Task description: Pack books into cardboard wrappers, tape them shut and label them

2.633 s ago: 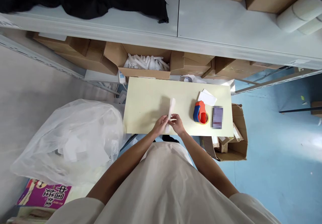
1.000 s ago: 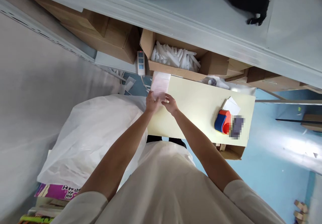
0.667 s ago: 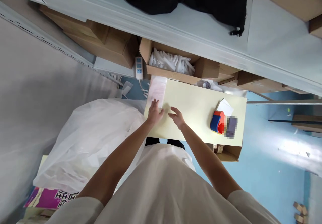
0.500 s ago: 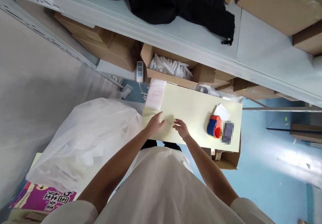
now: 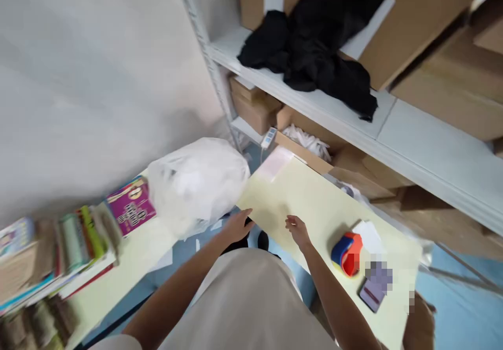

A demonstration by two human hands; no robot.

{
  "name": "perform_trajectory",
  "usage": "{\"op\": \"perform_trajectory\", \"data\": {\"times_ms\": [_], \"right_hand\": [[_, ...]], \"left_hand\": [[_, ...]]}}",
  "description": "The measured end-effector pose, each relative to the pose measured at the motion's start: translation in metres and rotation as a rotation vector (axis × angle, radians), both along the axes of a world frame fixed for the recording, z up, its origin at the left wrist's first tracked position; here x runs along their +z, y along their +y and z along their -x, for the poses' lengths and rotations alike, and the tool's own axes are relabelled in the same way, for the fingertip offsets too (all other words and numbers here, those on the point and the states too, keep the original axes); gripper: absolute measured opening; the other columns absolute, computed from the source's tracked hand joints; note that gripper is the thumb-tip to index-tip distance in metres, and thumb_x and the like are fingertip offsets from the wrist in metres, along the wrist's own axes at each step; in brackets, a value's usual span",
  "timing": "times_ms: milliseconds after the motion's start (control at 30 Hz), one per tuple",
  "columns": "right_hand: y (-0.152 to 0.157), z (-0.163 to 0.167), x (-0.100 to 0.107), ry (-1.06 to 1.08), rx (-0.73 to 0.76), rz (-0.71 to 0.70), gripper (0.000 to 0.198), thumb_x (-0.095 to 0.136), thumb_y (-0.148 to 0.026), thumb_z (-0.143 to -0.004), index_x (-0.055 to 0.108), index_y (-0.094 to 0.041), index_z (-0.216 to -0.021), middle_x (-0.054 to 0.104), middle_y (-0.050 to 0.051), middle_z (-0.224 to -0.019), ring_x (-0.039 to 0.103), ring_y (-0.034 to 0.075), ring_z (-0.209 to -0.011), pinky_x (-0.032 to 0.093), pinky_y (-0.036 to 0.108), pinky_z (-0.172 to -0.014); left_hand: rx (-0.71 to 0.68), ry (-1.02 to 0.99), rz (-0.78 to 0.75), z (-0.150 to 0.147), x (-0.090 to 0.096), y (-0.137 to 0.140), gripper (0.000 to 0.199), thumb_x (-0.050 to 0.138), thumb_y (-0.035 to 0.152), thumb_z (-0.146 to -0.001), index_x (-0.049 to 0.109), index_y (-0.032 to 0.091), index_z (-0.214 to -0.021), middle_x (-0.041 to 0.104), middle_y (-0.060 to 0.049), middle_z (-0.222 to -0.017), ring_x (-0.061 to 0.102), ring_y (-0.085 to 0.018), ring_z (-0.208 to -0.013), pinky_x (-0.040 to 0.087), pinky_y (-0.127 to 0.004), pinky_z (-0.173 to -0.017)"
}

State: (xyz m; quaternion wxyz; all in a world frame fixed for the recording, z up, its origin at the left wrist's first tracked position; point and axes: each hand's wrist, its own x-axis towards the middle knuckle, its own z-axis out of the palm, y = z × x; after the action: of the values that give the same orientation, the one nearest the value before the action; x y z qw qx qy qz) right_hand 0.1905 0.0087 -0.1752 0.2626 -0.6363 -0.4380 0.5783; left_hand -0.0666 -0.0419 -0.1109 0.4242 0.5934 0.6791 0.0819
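Through the head camera I have the left hand by the front left corner of the pale surface, thumb apart from the other fingers, its grasp loose and free; I cannot tell whether it touches the edge. The right hand is over the surface near its front edge, fingers loosely bent and unclosed, also holding nothing.

The flat pale pink piece lies at the far left end of the surface, beyond both hands, just beside an open carton of white pieces. To the right of the right hand I see a red and blue tape dispenser, white cards just beyond it, and a purple-grey phone, partly pixelated. On the left, a translucent white bag bulges between this surface and a purple book. Black cloth lies heaped on the shelf.
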Motion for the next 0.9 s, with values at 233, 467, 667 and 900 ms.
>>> {"op": "perform_trajectory", "data": {"times_ms": [233,467,667,900], "right_hand": [[-0.003,0.078,0.026,0.143,0.488,-0.061,0.037,0.061,-0.041,-0.068,0.062,-0.015,-0.095,0.058,-0.003,-0.057,0.057,0.014,-0.053,0.048,0.031,-0.059],[-0.036,0.193,0.040,0.133,0.927,-0.195,0.032,0.060,-0.038,-0.071,0.063,-0.015,-0.094,0.062,0.000,-0.064,0.057,0.015,-0.056,0.048,0.030,-0.059],[-0.124,0.307,0.050,0.147,1.290,-0.289,0.028,0.055,-0.032,-0.074,0.064,-0.016,-0.095,0.064,0.000,-0.070,0.059,0.014,-0.063,0.048,0.029,-0.064],[-0.284,0.426,0.059,0.131,1.658,-0.392,0.023,0.054,-0.021,-0.078,0.065,-0.019,-0.098,0.068,0.002,-0.080,0.063,0.015,-0.072,0.051,0.031,-0.072]], "left_hand": [[0.309,0.036,-0.070,0.021,0.016,-0.107,0.050,0.049,0.033,-0.083,0.051,0.018,-0.131,0.056,-0.014,-0.133,0.052,-0.028,-0.123,0.040,-0.040,-0.103],[0.724,0.036,-0.138,0.052,0.026,-0.204,0.052,0.049,0.034,-0.083,0.051,0.013,-0.131,0.061,-0.018,-0.125,0.063,-0.029,-0.105,0.047,-0.040,-0.093],[1.037,0.111,-0.226,0.098,0.027,-0.302,0.047,0.051,0.036,-0.083,0.056,0.015,-0.125,0.064,-0.016,-0.121,0.064,-0.029,-0.104,0.047,-0.041,-0.093],[1.551,0.539,-0.321,0.193,0.020,-0.459,0.044,0.055,0.036,-0.080,0.058,0.013,-0.117,0.052,-0.021,-0.132,0.043,-0.034,-0.129,0.036,-0.049,-0.105]]}}
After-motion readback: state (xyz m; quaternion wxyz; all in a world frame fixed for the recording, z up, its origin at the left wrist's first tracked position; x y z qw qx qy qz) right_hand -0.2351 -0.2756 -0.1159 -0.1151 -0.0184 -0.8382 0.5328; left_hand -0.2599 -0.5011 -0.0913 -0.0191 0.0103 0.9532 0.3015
